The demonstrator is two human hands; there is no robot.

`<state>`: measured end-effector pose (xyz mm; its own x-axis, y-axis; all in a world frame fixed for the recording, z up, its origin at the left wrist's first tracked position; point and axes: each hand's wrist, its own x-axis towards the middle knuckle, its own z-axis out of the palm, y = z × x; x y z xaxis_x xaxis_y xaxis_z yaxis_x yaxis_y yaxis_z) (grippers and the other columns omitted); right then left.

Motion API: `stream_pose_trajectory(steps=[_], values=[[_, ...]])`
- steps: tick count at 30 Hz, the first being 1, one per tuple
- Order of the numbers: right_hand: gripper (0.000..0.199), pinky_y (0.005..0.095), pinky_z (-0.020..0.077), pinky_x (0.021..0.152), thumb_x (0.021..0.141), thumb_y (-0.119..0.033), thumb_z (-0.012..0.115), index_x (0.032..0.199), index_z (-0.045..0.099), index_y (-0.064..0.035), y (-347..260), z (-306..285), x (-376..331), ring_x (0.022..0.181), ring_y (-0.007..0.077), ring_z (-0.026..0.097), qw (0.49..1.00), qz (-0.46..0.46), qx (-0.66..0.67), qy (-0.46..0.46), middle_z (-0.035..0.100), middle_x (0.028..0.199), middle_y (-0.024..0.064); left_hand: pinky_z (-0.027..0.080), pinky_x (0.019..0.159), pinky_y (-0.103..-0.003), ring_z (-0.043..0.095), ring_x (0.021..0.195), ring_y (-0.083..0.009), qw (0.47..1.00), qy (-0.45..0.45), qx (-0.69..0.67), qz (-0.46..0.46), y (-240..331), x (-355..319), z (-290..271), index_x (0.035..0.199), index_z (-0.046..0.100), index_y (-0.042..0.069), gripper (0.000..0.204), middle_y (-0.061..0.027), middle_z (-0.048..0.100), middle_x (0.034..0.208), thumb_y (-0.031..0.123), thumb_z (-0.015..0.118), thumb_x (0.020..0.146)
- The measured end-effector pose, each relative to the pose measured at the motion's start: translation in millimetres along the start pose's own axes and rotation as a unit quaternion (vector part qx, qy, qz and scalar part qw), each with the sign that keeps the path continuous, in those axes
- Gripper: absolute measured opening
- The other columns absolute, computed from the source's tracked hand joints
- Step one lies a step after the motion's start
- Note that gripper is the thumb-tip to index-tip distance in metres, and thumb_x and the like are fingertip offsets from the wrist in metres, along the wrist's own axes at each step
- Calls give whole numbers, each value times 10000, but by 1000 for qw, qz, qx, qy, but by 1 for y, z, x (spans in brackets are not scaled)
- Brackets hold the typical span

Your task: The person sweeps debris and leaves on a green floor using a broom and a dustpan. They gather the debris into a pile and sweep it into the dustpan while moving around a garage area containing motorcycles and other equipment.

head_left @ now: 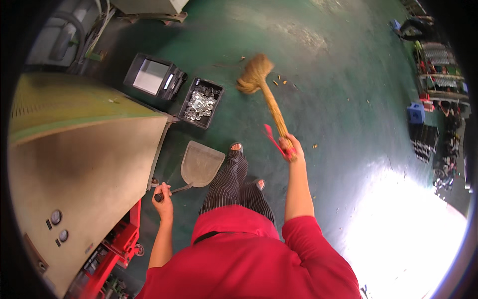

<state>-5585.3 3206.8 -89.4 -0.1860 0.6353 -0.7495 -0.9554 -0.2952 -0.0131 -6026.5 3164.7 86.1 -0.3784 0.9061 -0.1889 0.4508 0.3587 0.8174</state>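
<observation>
My right hand (292,147) grips a straw broom (272,103) near the end of its handle, where a red ribbon is tied. The broom's head, a little smeared by motion, reaches forward over the green floor (343,114). Small yellowish-brown bits (280,79) lie just right of the bristles. In my left hand (163,194) is the dark handle of a grey dustpan (201,163). Its pan sits low, left of my feet; I cannot tell whether it touches the floor. The broom head and the pan are well apart.
A black crate of shiny metal parts (202,102) stands ahead on the left, beside stacked black crates (152,75). A large cream machine cabinet (84,174) fills the left, with red equipment (122,239) below it. Shelving with parts (440,79) and a blue crate (416,113) line the right.
</observation>
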Motion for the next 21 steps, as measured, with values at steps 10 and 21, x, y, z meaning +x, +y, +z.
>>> stream_pose_trajectory(steps=[10, 21], values=[[174, 187, 414, 361, 780, -92, 516, 887, 397, -24, -15, -67, -136, 446, 115, 447, 958, -142, 97, 228, 484, 673, 94, 297, 483, -209, 381, 508, -60, 997, -72, 1, 24, 25, 60, 51, 678, 518, 8, 274, 4, 420, 540, 187, 470, 881], [479, 185, 352, 354, 787, -78, 505, 1236, 364, -168, 25, 19, -85, 425, 84, 401, 993, -86, -80, -7, 448, 641, 50, 288, 490, -204, 373, 511, -55, 992, -119, 11, 51, 46, 47, 89, 678, 515, 9, 285, 13, 409, 543, 200, 466, 884]])
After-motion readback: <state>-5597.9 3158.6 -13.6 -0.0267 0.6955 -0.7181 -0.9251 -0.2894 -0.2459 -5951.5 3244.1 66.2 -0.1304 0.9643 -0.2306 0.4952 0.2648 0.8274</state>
